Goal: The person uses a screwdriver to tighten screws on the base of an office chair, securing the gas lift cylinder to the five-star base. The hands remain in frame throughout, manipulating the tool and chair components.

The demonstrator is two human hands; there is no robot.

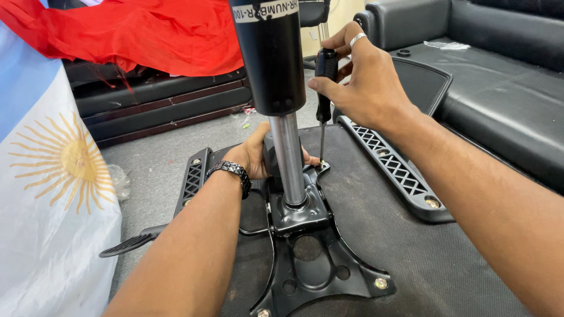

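Head view: at centre frame the right hand [364,82] has its fingers [329,91] wrapped shut around the black handle of a screwdriver [324,88]. The tool's long axis runs almost straight down the picture, and its thin shaft drops from the fist to a tip resting on a screw [321,164] at the upper corner of the black metal mounting plate [311,258]. That screw lies directly below the right hand and just right of the left hand [252,155], which is the nearer of the two to it. The left hand's fingers curl closed around the plate's raised housing behind the upright gas cylinder [276,88]; their tips are hidden by the chrome column. The plate lies flat on the upturned seat underside [411,258], centre to lower frame, with brass-coloured bolts at its lower corners. A black armrest bracket [393,170] lies right of centre. No container shows anywhere in frame.
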